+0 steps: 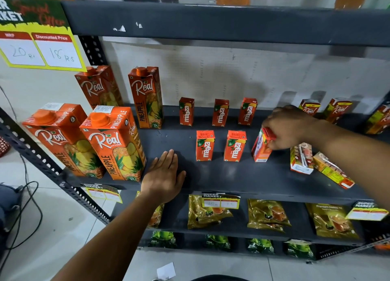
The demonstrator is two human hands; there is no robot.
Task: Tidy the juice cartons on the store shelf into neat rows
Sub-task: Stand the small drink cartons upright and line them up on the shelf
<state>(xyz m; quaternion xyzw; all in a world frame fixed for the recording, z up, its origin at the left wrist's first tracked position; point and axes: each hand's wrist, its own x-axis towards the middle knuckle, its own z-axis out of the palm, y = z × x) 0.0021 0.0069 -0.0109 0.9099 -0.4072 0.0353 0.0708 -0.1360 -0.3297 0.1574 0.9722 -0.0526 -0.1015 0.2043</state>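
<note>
My right hand (pixel 289 128) grips the top of a small orange juice carton (pixel 261 147) that stands tilted on the dark shelf (pixel 242 179), turned side-on. To its left two small Maaza cartons (pixel 205 145) (pixel 234 146) stand upright in a front row. Behind them three more Maaza cartons (pixel 186 111) (pixel 220 112) (pixel 247 111) form a back row. My left hand (pixel 164 175) lies flat and open on the shelf beside the large Real pineapple cartons (pixel 115 143). To the right one small carton (pixel 301 158) stands askew and another (pixel 332 171) lies on its side.
Small Real cartons (pixel 337 109) stand at the back right. A dark shelf edge (pixel 211 23) runs overhead with a price sign (pixel 40 50) at left. The shelf below holds gold pouches (pixel 268 215) and price tags. Cables (pixel 23 206) trail on the floor at left.
</note>
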